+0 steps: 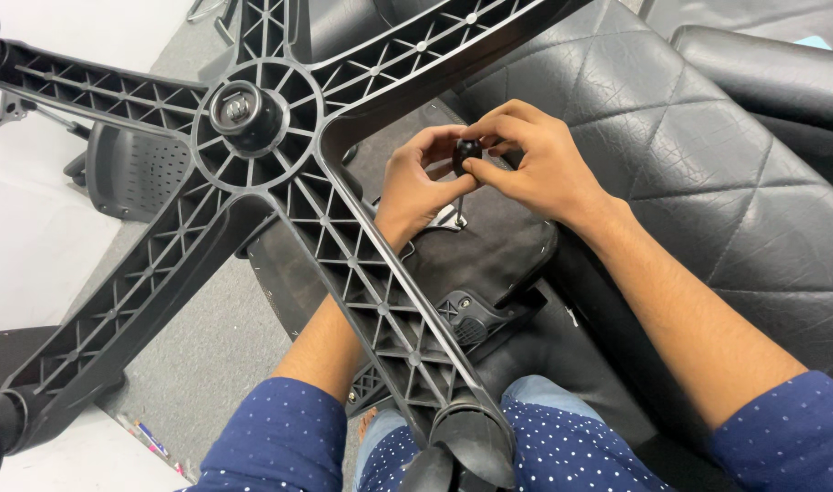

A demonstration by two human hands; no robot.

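Single head-worn view, looking steeply down and close. Chair base point(261, 137) fills upper left of frame; both hands meet at upper centre; sleeves along bottom edge.

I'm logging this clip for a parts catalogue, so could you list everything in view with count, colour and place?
chair base: one, black, five ribbed spokes, upturned, across the left and centre
caster wheels: at least three partly seen, black, at spoke ends
screwdriver: one, black handle with metal shaft, upright at centre, tip down on the seat underside
seat underside: one, black, beneath the hands
mechanism plate: one, black, low centre
quilted cushion: one, black, right
floor: grey carpet, lower left
left hand: fingers around the screwdriver
right hand: fingers on the handle top
sleeves: two, blue with white dots, bottom
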